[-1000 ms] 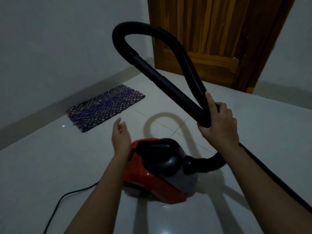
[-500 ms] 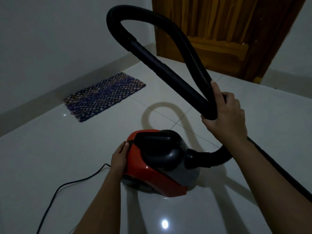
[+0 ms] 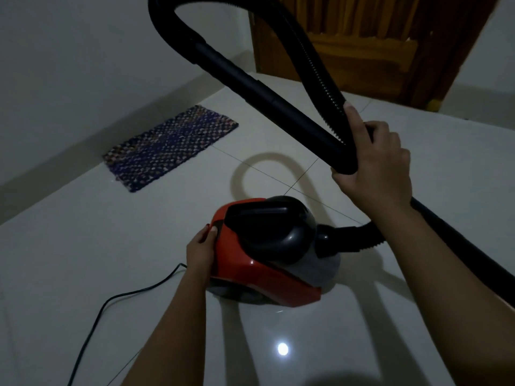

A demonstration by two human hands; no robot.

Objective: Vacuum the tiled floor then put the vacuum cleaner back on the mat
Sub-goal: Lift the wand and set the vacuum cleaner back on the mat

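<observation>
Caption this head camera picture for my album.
Left hand on red vacuum cleaner, right hand gripping its hose, mat beyond.

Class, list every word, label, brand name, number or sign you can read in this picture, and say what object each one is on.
None: no readable text anywhere.
Vacuum cleaner: red and black body shows no legible brand or label in the dim light.
Hose, mat, door: no writing visible.

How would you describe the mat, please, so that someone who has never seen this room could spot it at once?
Start at the wooden door at the far end and follow the pale wall's skirting leftward along the tiled floor. The mat lies flat there, just off the skirting, beyond the red vacuum cleaner. It is the only patterned thing: a small rectangle woven in dark blue with pale flecks.
</observation>
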